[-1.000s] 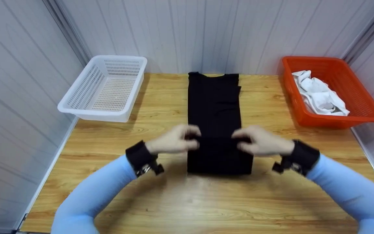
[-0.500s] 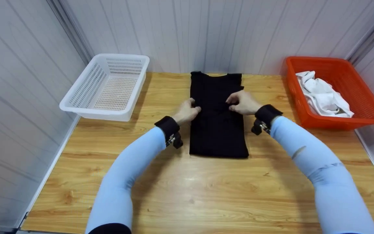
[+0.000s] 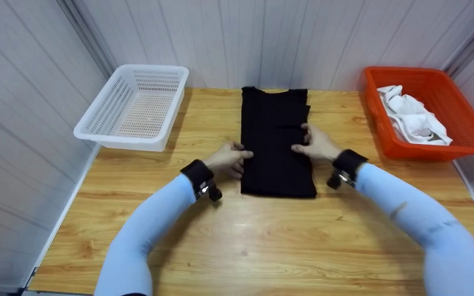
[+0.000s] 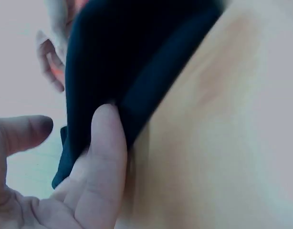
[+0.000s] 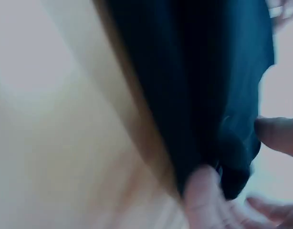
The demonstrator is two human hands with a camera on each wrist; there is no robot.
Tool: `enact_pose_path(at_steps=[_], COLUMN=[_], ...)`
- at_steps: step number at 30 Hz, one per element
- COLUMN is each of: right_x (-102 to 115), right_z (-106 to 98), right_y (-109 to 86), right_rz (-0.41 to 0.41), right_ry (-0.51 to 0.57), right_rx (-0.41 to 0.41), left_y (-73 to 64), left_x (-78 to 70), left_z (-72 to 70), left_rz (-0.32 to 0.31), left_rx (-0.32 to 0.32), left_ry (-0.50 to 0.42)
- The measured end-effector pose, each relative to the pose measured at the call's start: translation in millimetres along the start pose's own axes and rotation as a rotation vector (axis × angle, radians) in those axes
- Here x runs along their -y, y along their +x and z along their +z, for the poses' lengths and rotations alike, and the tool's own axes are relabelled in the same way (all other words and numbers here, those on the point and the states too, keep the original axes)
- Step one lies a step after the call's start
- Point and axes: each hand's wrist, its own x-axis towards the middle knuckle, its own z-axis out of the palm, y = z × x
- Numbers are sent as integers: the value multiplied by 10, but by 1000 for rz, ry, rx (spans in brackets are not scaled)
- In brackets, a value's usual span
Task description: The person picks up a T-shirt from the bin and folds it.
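A black shirt (image 3: 276, 160), folded into a long narrow shape, lies on the wooden table with its neckline toward the back wall. Beside its left edge is my left hand (image 3: 228, 159), thumb held apart from the fingers. In the left wrist view, a finger (image 4: 108, 152) touches the black cloth (image 4: 122, 62) at its edge while the thumb stands off it. My right hand (image 3: 317, 142) is at the shirt's right edge, thumb and fingers spread. The right wrist view shows fingertips (image 5: 204, 186) against the cloth's side; whether the thumb touches is unclear.
A white perforated basket (image 3: 161, 142) stands at the back left, nothing in it. At the back right, an orange basket (image 3: 434, 152) contains crumpled white cloth (image 3: 416, 121). Panelled walls (image 3: 220, 41) enclose the wooden table (image 3: 241, 246) at the back and sides.
The shirt's near end was folded up toward the neckline, bringing its front edge farther back. Both hands then let go and came back toward the person along the sides.
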Motion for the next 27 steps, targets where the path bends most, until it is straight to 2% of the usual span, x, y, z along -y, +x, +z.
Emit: enact_pose_path(at_steps=[2, 5, 8, 11, 13, 15, 18, 21, 24, 27], right_x=[-23, -48, -98, -138, -154, -158, -142, -88, -20, 18], right_z=[-38, -73, -46, 31, 92, 145, 219, 275, 314, 361], right_y=[-233, -579, -834, -986, -1044, -1089, -1166, -1243, -1300, -1323], right_rz=[47, 134, 201, 212, 196, 176, 131, -4, -215, -436], right_ry=[95, 279, 420, 532, 582, 589, 481, 243, -20, -242], right_rx=[69, 221, 353, 424, 425, 399, 363, 283, 103, -49], left_y=[-143, -372, -553, -644, -663, -676, -706, -777, -846, -888], left_x=[101, 220, 306, 369, 396, 409, 424, 437, 443, 430], left_z=[-8, -6, 33, 111, 177, 247, 344, 414, 458, 488], left_rz=[-6, -4, 25, 81, 125, 168, 214, 258, 390, 561], left_rx=[70, 179, 232, 200, 139, 63, -50, -156, -227, -205], left_ry=[-9, -17, 2, 50, 133, 250, 495, 755, 954, 1095])
